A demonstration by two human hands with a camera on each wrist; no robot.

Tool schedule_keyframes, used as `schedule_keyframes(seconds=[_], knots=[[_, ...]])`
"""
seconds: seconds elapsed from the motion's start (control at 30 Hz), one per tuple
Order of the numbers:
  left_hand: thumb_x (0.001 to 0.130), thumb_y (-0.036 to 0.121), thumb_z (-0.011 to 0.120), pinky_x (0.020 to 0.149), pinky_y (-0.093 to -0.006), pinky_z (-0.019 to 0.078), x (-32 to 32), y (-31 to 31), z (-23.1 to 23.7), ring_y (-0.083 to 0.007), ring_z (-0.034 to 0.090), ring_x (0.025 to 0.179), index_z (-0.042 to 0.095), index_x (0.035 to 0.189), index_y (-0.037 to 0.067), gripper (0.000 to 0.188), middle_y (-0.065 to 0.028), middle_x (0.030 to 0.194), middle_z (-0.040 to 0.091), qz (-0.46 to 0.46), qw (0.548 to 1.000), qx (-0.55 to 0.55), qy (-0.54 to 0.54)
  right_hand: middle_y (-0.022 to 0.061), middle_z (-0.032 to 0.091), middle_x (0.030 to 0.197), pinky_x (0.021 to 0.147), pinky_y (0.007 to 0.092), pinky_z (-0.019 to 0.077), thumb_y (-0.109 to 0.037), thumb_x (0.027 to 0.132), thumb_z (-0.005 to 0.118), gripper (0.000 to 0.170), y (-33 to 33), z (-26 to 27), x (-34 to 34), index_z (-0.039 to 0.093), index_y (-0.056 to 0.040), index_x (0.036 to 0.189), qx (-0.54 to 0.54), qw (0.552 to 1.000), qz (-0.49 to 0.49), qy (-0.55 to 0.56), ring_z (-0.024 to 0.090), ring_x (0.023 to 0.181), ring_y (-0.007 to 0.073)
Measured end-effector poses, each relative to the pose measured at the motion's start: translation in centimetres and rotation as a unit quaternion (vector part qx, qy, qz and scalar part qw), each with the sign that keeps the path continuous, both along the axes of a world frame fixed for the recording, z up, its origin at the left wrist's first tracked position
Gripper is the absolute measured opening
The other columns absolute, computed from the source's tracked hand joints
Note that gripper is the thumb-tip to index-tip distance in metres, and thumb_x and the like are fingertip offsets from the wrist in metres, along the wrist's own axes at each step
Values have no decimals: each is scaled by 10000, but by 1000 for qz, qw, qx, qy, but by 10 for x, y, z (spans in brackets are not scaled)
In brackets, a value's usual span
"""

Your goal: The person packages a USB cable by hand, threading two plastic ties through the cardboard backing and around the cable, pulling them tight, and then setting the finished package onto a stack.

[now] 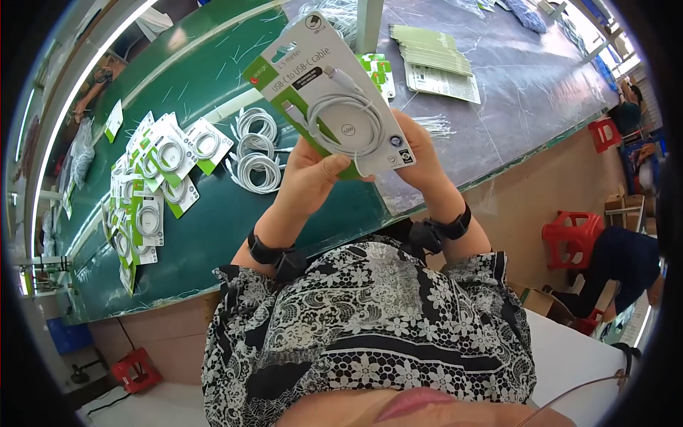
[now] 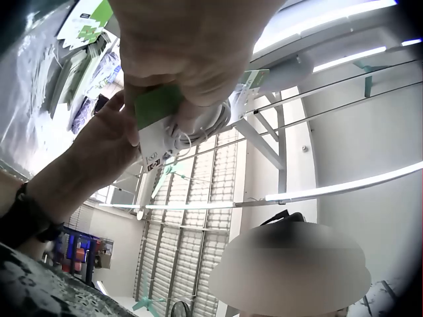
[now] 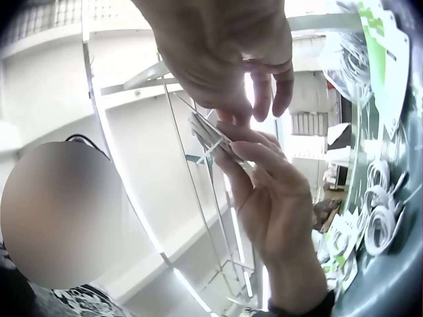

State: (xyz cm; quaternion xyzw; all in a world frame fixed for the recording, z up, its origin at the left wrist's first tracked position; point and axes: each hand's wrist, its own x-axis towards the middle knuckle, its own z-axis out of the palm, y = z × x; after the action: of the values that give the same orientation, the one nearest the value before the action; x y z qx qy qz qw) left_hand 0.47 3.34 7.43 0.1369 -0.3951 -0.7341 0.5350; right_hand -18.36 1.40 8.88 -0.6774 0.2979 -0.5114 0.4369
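Observation:
A white and green packaging card (image 1: 284, 85) printed "USB-C to USB-C cable" is held up, its coiled white cable (image 1: 341, 128) facing the head camera. My left hand (image 1: 309, 174) grips the lower left edge, thumb on the front. At the lower right edge is my right hand (image 1: 418, 153), its fingers largely hidden behind the card. In the right wrist view, the card (image 3: 210, 135) appears edge-on in the left hand (image 3: 274, 205), while fingertips of the right hand (image 3: 225, 59) pinch at its back side. Loose cable coils (image 1: 256, 153) lie on the table below.
A pile of carded cables (image 1: 153, 178) covers the left of the green table (image 1: 324, 235). Stacked cards (image 1: 434, 57) lie on the grey surface at right, near thin white ties (image 1: 435, 127). A post (image 1: 368, 28) rises behind. A red stool (image 1: 573, 238) stands on the floor.

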Motion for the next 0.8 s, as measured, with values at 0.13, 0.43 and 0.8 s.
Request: schedule_keyframes(seconds=[0.13,0.43,0.8], knots=[[843,45,668,844,-373,540,5,7,-7,-256,579,1094,397,1315,68,544,-112,1209,562,6,998,25,-50,55,646,930,744,248,480,40,788,662,234,1,-4,0,612,-29,1007,-39,999,10,7,599,876,108],[688,90,775,846,-384,531,12,19,19,-278,630,1005,665,1020,44,353,-135,1056,627,61,893,-386,-225,67,652,947,853,369,479,5,765,711,276,-14,5,-7,614,-33,1021,-76,961,252,-84,565,862,202],[674,45,753,821,-394,544,7,17,28,-317,660,927,694,945,31,277,-154,1000,630,127,836,-493,-204,44,614,868,922,421,450,34,812,659,191,-24,20,-1,592,-53,968,-191,944,221,-152,554,875,188]])
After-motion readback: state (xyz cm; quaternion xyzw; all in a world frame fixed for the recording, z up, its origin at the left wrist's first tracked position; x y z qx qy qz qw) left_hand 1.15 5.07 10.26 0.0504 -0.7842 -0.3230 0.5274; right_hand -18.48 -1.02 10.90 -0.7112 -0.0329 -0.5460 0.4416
